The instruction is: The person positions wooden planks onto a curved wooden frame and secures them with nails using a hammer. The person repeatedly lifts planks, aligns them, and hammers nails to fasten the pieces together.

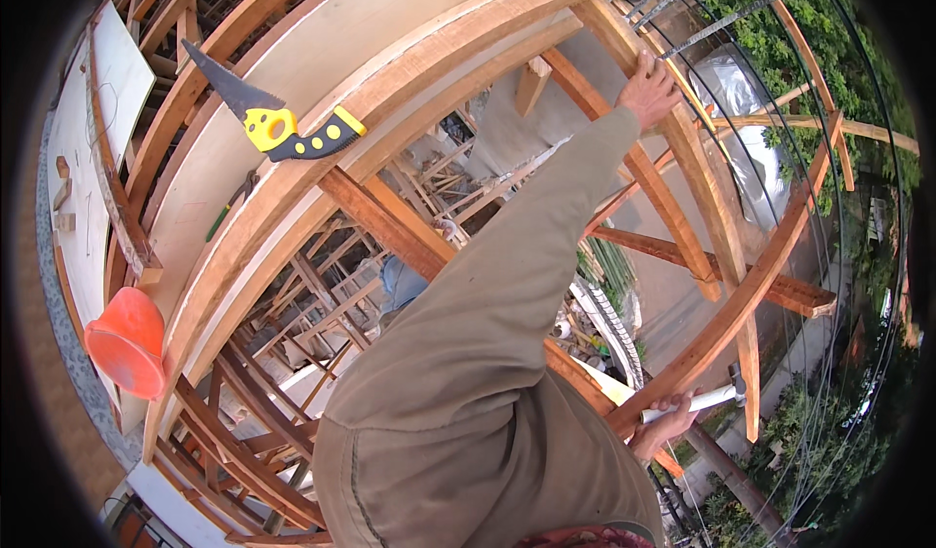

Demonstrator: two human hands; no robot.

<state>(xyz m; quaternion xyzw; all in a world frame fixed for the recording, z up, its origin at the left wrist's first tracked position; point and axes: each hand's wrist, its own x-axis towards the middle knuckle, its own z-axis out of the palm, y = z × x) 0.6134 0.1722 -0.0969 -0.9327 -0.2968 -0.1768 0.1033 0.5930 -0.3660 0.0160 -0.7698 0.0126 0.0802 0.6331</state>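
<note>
My left arm reaches up and to the right across the view. At its end my left hand (650, 90) grips a wooden beam (710, 182), its fingers bent over the beam's far edge. Low on the right, my right hand (668, 425) is closed round a hammer (717, 398) with a pale handle and a dark metal head. The hammer is beside a curved timber (746, 306) that partly hides the hand. On the curved wooden frame at upper left lies a handsaw (292, 138) with a yellow and black handle, apart from both hands.
An orange plastic container (127, 343) sits at the left end of the curved frame (429, 70). A green-handled tool (232, 205) lies near the saw. Steel rods (751, 17) stick out at upper right, by dark cables. Loose timber lies far below through the gaps.
</note>
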